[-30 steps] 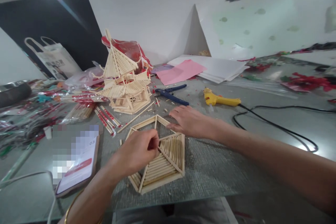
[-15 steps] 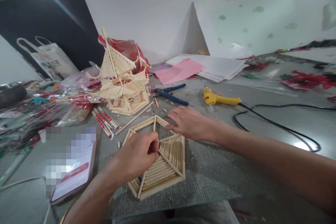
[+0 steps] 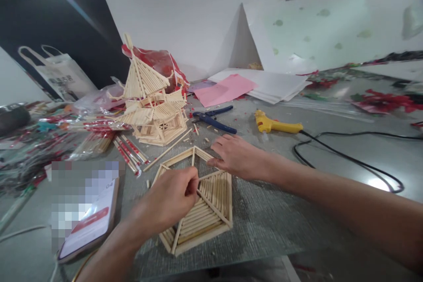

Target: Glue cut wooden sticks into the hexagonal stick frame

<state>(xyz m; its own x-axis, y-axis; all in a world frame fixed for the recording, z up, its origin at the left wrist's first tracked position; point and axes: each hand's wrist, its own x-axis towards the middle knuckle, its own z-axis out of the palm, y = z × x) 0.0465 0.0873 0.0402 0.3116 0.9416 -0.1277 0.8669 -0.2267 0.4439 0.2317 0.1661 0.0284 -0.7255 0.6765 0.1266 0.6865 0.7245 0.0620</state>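
A flat polygon panel of thin wooden sticks (image 3: 205, 211) lies on the grey table in front of me. My left hand (image 3: 168, 200) is closed in a pinch over the panel's middle, holding a thin stick at its fingertips. My right hand (image 3: 236, 156) lies flat with fingers stretched out, pressing on the panel's far right edge. Behind the panel stands a tall stick-built pagoda model (image 3: 150, 103).
A phone (image 3: 89, 222) lies at my left. Packets of sticks (image 3: 127, 150) and clutter fill the left side. Blue pliers (image 3: 213, 119), a yellow glue gun (image 3: 276, 125) with black cord (image 3: 346, 156), pink paper (image 3: 224, 88) and white boards sit behind.
The view has drifted slightly left and up. Both hands stay on the stick panel, the left hand's pinch shifting only a little.
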